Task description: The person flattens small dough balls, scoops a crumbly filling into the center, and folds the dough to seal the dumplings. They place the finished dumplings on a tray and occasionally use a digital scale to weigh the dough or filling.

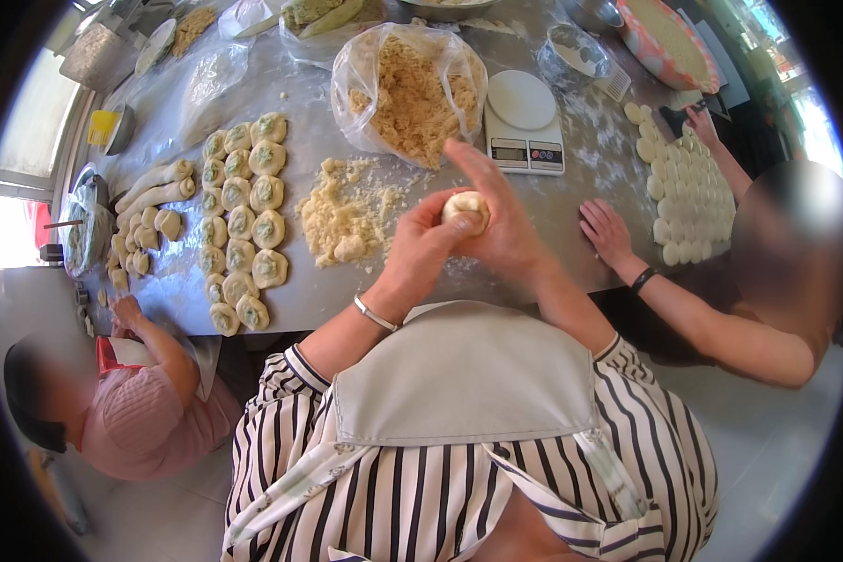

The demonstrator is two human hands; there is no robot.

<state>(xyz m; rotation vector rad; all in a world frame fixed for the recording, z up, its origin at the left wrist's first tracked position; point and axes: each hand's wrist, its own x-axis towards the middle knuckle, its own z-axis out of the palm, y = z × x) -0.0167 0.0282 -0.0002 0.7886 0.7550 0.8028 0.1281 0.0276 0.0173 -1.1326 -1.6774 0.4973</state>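
Observation:
Over the table's near edge, a small pale dough ball sits between my two hands. My left hand grips it from the left, with the thumb pressed on its near side. My right hand cups the ball from the right, its fingers stretched upward and slightly blurred. Just left of my hands lies a heap of crumbly yellow filling. A clear plastic bag of brown crumbly filling stands beyond them. Rows of dough rounds topped with green-flecked filling lie further left.
A digital kitchen scale stands right of the bag, near a floury metal bowl. Dough rolls and cut dough pieces lie left. Co-workers sit either side; one person's hand rests near flattened dough rounds.

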